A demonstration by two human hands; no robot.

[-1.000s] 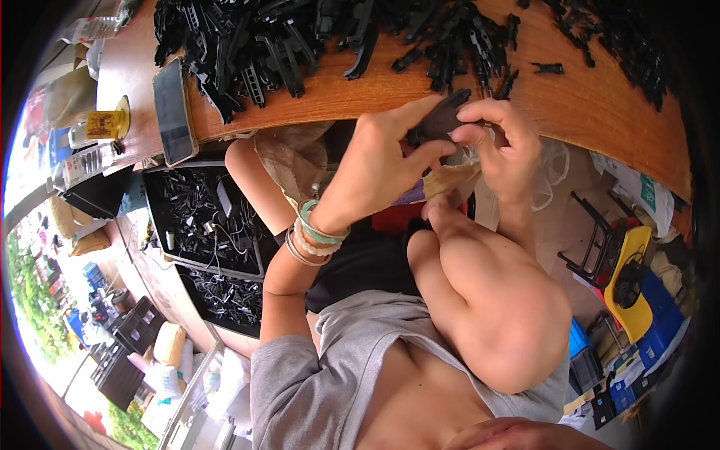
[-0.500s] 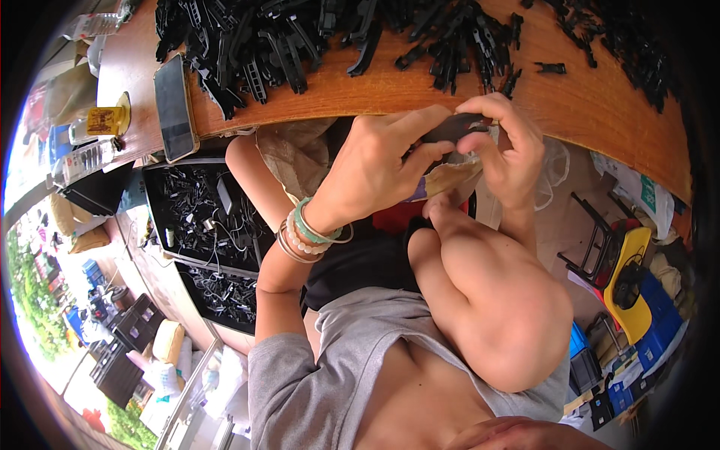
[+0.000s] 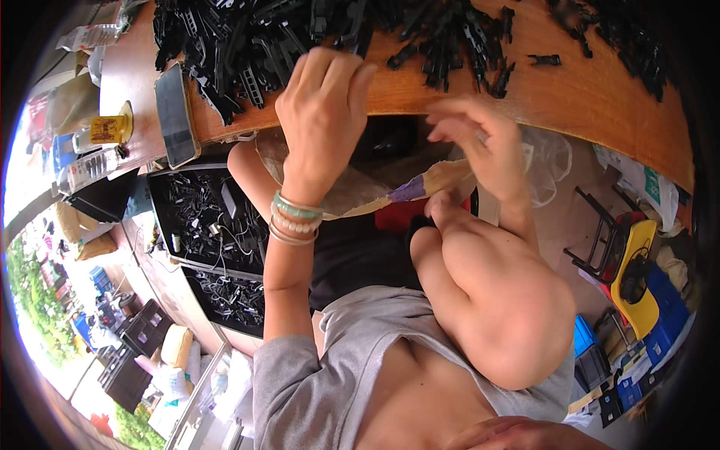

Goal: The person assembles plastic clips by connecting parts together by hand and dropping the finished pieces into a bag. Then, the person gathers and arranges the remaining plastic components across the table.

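My left hand (image 3: 321,112), with bracelets at its wrist, is back-up over the table's front edge, beside the large pile of black plastic parts (image 3: 225,52). Its fingertips curl out of sight, so a hold on a part cannot be made out. Somewhat blurred, my right hand (image 3: 487,146) hovers near the same edge with its fingers apart and nothing visible in them. Between and below both hands an open brown sack (image 3: 367,201) gapes above my lap. Something black and shiny (image 3: 390,137) shows dimly inside it.
On the wooden table (image 3: 600,124) lie a second heap of black parts (image 3: 465,49), more parts at the far right and a phone (image 3: 175,112). Black trays (image 3: 206,217) full of small parts stand at the lower left. A yellow chair (image 3: 636,281) is at the right.
My hands have separated. The left has moved up and left toward the pile; the right has pulled slightly down. The dark piece between them is out of sight, and the sack's mouth is now uncovered.
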